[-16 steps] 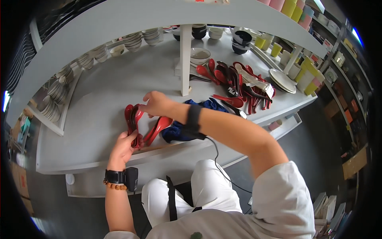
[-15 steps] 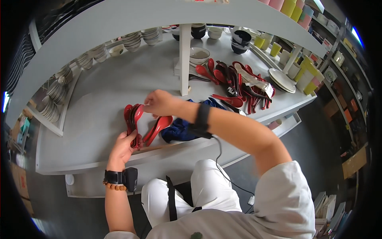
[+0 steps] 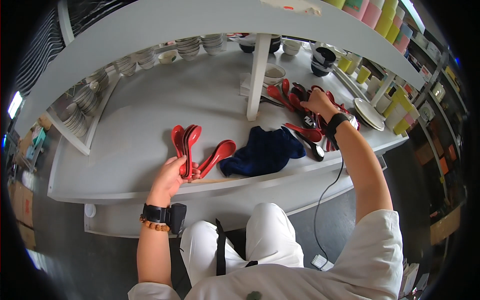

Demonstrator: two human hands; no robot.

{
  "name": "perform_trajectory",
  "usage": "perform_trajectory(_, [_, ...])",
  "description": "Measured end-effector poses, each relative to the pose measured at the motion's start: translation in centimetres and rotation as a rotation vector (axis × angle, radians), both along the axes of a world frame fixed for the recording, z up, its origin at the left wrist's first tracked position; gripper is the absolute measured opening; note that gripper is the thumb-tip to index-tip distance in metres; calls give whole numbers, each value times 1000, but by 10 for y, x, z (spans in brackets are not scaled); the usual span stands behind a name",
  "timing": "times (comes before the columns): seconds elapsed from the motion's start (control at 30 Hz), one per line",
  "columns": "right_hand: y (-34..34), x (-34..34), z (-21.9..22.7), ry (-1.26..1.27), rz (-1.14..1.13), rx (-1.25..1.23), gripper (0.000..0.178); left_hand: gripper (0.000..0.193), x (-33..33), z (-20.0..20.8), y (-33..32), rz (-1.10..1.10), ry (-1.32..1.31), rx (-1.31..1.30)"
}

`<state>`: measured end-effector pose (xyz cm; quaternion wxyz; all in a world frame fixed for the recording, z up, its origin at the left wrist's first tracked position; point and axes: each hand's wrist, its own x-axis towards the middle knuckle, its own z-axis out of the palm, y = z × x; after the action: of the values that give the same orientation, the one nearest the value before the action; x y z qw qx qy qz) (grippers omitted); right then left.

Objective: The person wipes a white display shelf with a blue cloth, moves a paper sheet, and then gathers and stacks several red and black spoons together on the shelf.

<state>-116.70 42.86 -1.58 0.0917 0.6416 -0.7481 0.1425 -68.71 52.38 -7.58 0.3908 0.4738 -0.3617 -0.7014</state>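
Near the table's front edge, my left hand (image 3: 172,175) is closed round the handles of a small bundle of nested red soup spoons (image 3: 190,137). The bowls of these spoons point away from me. Beside it, another couple of red soup spoons (image 3: 222,150) lie stacked on the table, their handle ends close to my fingers. My right hand (image 3: 321,104) is over a heap of red and black spoons (image 3: 311,135) at the right, its fingers bent together among them. What those fingertips grip is hidden. A dark blue cloth (image 3: 265,152) lies crumpled between the two hands.
A white post (image 3: 260,75) holds up a shelf (image 3: 200,25) over the table. Stacked bowls (image 3: 187,48) line the back and left. Oval white plates (image 3: 369,115) and yellow cups (image 3: 400,102) stand right of the heap. A cable (image 3: 320,210) hangs from my right wrist.
My right hand has moved from beside the left-hand bundle across to the spoon heap at the right. My left hand keeps its hold on the red spoons. The view has shifted slightly.
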Motion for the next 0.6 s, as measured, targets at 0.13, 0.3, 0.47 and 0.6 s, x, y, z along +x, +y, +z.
perform_trajectory(0.13, [-7, -7, -3, -155, -91, 143, 26, 23, -5, 1, -2, -40, 18, -17])
perform_trajectory(0.3, [-13, -12, -2, -279, -135, 222, 27, 22, -2, -1, -2, -57, -4, -5])
perform_trajectory(0.47, [-18, -16, -7, -510, -206, 274, 57, 19, -4, 3, 1, -5, -3, -4])
perform_trajectory(0.6, [-26, -25, -14, -534, -253, 198, 45, 19, -4, 3, -2, -40, -19, -13])
